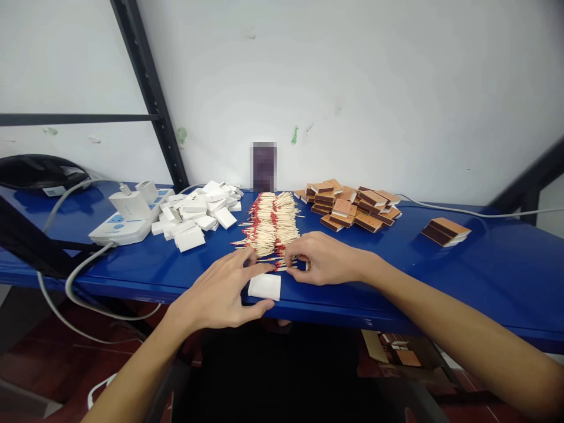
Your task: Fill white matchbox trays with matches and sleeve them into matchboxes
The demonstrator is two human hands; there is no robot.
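Note:
A big pile of red-tipped matches (267, 226) lies in two rows on the blue table. At its near end, my right hand (328, 258) is closed in a pinch at a few loose matches (281, 265). My left hand (220, 289) has its thumb and fingers apart, the fingertips by those same matches. Between its thumb and index finger, close to the table's front edge, lies a small white matchbox tray (265, 286). Whether the left thumb touches the tray I cannot tell.
White matchbox trays (191, 214) are heaped at left, beside a power strip (121, 226) with chargers. Brown matchbox sleeves (352, 205) are piled at right, and more matchboxes (446, 231) lie farther right. Cables cross both sides. A dark shelf post (152, 94) rises behind.

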